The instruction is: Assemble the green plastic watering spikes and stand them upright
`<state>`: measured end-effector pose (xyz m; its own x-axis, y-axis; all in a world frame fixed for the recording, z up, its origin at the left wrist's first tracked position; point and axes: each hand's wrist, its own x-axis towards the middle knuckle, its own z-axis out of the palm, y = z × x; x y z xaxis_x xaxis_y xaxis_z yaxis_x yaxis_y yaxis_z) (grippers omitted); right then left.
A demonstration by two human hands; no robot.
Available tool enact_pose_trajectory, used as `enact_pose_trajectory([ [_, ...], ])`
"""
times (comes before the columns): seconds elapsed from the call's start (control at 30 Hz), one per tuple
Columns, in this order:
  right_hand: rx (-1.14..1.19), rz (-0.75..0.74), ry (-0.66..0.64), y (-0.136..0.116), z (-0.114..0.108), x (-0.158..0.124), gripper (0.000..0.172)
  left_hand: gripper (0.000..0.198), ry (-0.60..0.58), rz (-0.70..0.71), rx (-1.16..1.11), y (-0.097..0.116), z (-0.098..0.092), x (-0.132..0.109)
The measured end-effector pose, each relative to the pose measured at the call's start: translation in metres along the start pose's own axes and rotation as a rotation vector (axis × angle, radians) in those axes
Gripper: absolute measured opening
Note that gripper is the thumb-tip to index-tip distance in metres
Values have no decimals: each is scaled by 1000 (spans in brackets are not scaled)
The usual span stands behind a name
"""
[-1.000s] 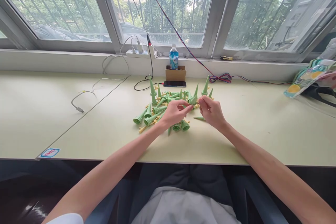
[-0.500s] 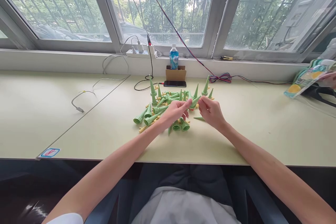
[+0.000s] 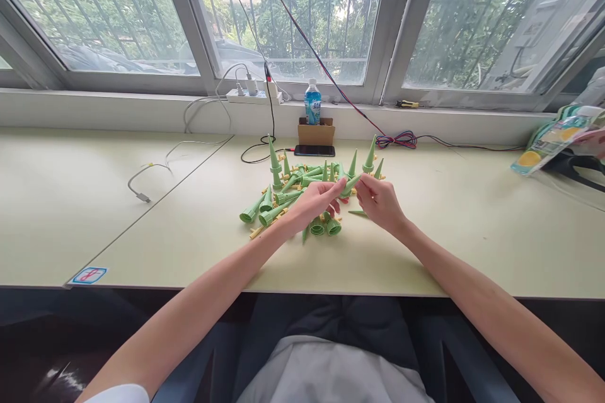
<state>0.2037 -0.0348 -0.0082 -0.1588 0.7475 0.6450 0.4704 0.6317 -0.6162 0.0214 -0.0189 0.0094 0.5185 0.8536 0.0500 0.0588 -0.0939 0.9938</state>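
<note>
My left hand (image 3: 320,198) is closed on the wide end of a green plastic watering spike (image 3: 350,184), which slants up to the right above the table. My right hand (image 3: 379,200) is pinched at the pointed tip of that same spike; whether a small part sits between its fingers is hidden. Around and behind my left hand lies a pile of similar green spikes (image 3: 265,214) with yellow valve pieces (image 3: 256,232). Some stand upright on their wide ends, others lie on their sides. One loose spike (image 3: 358,213) pokes out beneath my right hand.
Behind the pile are a phone (image 3: 314,150), a cardboard box (image 3: 316,134) and a blue-labelled bottle (image 3: 312,102). A power strip (image 3: 246,97) rests on the sill. Cables lie left, a coiled wire (image 3: 397,140) right. Black-handled scissors (image 3: 579,167) are at the far right.
My right hand has shifted very slightly left at the spike's tip. My left hand keeps its hold, and the pile stays as it was.
</note>
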Motion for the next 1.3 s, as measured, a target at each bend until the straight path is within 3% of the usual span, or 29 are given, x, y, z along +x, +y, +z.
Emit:
enact_pose_trajectory([
  [0.37,-12,12,-30,6,0,-1,27,50,-52,24,19,1,-4,-3],
  [0.87,-8,9,-59,1,-1,1,19,40,47,117,193,6,1,-8],
  [1.3,-35,5,-109,1,-4,1,33,43,144,164,262,4,3,-9],
])
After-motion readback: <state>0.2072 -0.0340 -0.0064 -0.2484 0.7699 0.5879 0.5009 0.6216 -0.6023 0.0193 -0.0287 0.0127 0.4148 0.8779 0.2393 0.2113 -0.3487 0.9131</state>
